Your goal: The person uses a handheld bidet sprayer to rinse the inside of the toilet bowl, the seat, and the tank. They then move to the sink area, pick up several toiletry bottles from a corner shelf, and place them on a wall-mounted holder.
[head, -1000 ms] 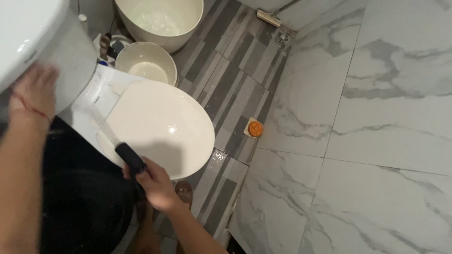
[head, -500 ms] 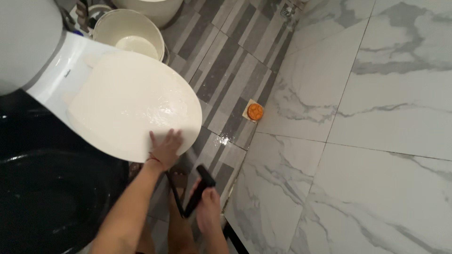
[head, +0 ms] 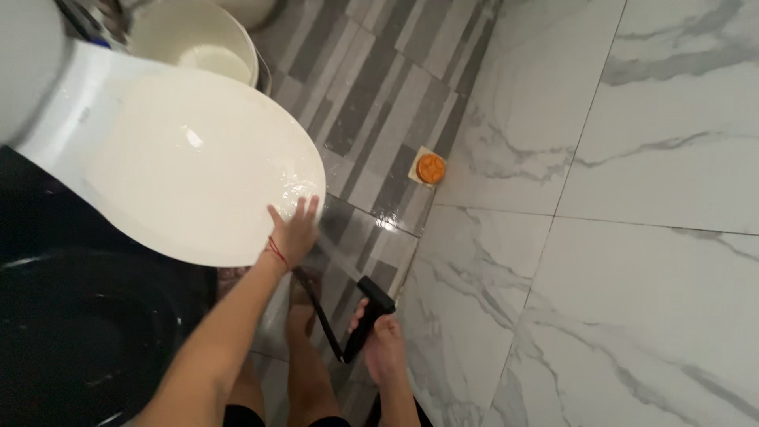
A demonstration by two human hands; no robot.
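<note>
The black plastic spray handle with its black hose (head: 365, 316) is sitting low in the frame, over the grey striped floor tiles (head: 371, 95), its long axis running from lower left to upper right, with the blocky head pointing up and to the right towards the white marble-patterned wall tiles (head: 632, 261). The hose is looping off its lower end and running up and left past a bare foot. The right hand (head: 385, 348) is lying just below and to the right of the handle, fingers curled closed around its lower part, so the head is sticking out above the knuckles.

The left hand (head: 294, 233) is reaching up and left of the sprayer, well apart from it. It is open, fingers spread and fairly straight, with the fingertips and palm pressing on the front rim of the closed white oval toilet lid (head: 190, 166); it is gripping nothing. A thin red string is circling that wrist.

The lid is glistening wet. Beyond it a cream round plastic bucket (head: 194, 39) is standing on the floor. A small round orange drain cover (head: 431, 168) is sitting near the foot of the wall. A large black round tub (head: 71, 340) is filling the lower left corner.
</note>
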